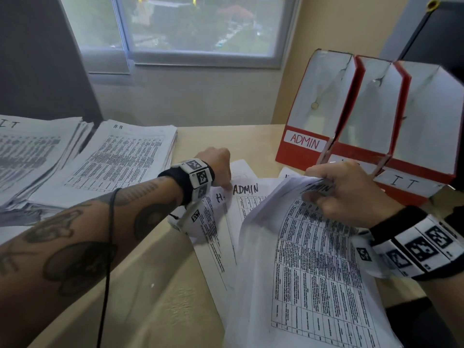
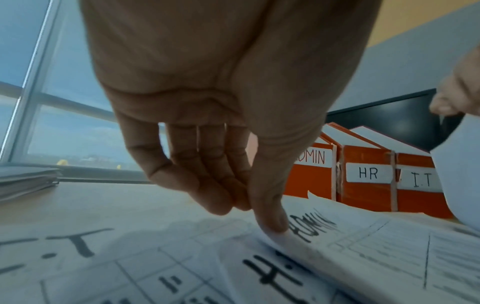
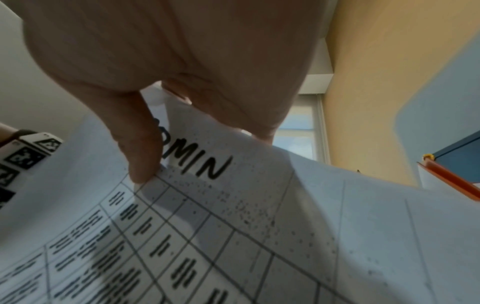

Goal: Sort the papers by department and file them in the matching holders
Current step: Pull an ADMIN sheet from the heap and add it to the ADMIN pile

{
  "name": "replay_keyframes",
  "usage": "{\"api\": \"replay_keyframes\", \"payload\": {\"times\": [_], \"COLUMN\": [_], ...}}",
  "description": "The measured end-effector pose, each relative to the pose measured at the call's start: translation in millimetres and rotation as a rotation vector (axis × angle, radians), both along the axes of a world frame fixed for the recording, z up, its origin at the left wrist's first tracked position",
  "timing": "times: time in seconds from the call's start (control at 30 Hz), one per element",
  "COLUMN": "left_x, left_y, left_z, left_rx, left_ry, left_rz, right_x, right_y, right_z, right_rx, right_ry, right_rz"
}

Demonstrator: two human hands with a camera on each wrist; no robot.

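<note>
My right hand [image 1: 346,194] grips the top edge of a printed sheet headed ADMIN [image 1: 319,267] and holds it lifted off the desk; thumb and fingers pinch it near the heading [image 3: 200,152]. My left hand [image 1: 218,169] hangs over the loose sheets, fingers loosely curled. Its thumb tip [image 2: 272,224] presses the corner of a second ADMIN sheet [image 2: 363,246]. A sheet marked H. [image 2: 272,273] lies under that one, with an I.T sheet [image 2: 64,246] to its left. Three red holders stand at the right: ADMIN [image 1: 305,143], HR [image 2: 369,172], IT [image 1: 406,183].
Two thick stacks of paper lie at the desk's left, one headed IT [image 1: 30,156], one HR [image 1: 120,159]. A window is behind the desk and a dark monitor [image 1: 437,33] rises behind the holders. Bare desk surface [image 1: 155,285] lies under my left forearm.
</note>
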State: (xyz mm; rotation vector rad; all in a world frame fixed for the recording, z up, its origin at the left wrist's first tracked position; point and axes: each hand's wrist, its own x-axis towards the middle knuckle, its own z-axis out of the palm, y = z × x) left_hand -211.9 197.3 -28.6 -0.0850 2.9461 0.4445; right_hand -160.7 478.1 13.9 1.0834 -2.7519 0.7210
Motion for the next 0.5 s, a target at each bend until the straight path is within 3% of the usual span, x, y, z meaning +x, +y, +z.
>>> {"api": "replay_keyframes", "payload": {"times": [0.13, 0.37, 0.5], "left_x": [-2, 3, 13], "left_y": [-6, -9, -1], "left_z": [0, 1, 22], "left_rx": [0.055, -0.214, -0.18], "left_ry": [0.045, 0.15, 0.192], "left_rz": [-0.008, -0.106, -0.203], "right_x": [-1, -1, -4], "right_y": [2, -6, -8], "right_z": [-5, -4, -6], "right_rx": [0.022, 0.038, 0.058], "right_ry": [-0.009, -0.014, 0.039], "right_rz": [-0.017, -0.025, -0.027]}}
